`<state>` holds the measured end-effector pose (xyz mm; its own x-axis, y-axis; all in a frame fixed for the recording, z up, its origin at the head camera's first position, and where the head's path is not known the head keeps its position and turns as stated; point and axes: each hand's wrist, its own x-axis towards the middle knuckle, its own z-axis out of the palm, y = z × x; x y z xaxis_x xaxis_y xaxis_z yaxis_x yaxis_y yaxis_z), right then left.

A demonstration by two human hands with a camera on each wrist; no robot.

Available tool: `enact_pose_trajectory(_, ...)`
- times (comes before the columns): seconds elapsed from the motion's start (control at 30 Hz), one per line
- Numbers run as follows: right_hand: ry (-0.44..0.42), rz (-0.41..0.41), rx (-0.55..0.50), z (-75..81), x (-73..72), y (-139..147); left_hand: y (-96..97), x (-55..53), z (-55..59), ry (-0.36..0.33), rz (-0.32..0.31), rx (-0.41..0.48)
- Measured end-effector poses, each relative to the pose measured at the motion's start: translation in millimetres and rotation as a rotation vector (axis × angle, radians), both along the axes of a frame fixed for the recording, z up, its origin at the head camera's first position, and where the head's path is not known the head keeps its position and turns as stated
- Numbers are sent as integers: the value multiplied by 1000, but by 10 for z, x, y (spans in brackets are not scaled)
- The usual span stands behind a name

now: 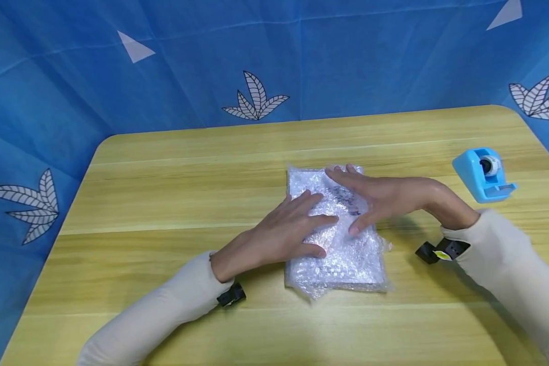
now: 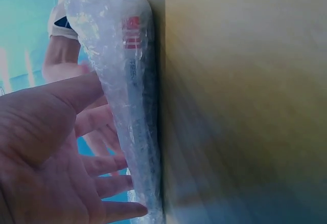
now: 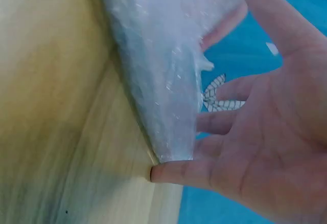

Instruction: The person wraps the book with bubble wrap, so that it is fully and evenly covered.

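A flat, book-shaped package in clear bubble wrap (image 1: 340, 267) lies on the table. My left hand (image 1: 281, 231) rests on its left half, fingers spread and nearly straight. Over its upper right part my right hand (image 1: 377, 195) reaches with extended fingers, the little finger down by the package's edge in the right wrist view. Through the wrap (image 2: 135, 81) the left wrist view shows a thick edge with a red patch and small dark lettering. Loose wrap sticks out at the bottom and right side. Dark print shows faintly through the top.
A blue tape dispenser (image 1: 482, 175) with a roll in it stands on the right of the wood-grain table (image 1: 164, 193). Behind the table hangs a blue cloth (image 1: 347, 66) with white leaf prints. Each sleeve cuff carries a small black camera.
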<state>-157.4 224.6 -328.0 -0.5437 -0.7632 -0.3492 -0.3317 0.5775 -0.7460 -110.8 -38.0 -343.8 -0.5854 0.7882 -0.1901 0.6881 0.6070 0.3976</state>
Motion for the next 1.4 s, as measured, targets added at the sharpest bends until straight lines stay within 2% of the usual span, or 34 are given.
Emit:
enact_pose_trajectory(0.17,133,7,87,-36,78,-95,-39,-13,6,1,-11,-26)
enact_pose_trajectory(0.27,171,-5,127,-42,99,-135,-69,-28,7,-15,-29,-45)
enact_pose_trajectory(0.47,173,-14,125,-51,115,-137,-121,-46,29,-123,-86,-45)
enact_pose_trajectory(0.6,177,-16,118,-53,121,-131,-145,-68,50,-198,-100,-28)
enact_pose_trajectory(0.73,183,-17,116,-55,120,-130,-167,-86,67,-236,-117,-19)
enact_pose_trajectory(0.83,185,-13,118,-56,116,-131,-169,-81,72,-227,-130,-34)
enact_pose_trajectory(1.1,187,-9,118,-54,119,-134,-123,-1,27,-89,-106,-73)
enact_pose_trajectory(1.3,184,-20,116,-53,133,-128,-96,-15,20,-95,-68,-115)
enact_pose_trajectory(1.4,180,-27,118,-53,144,-133,-78,-29,5,-107,-74,-128)
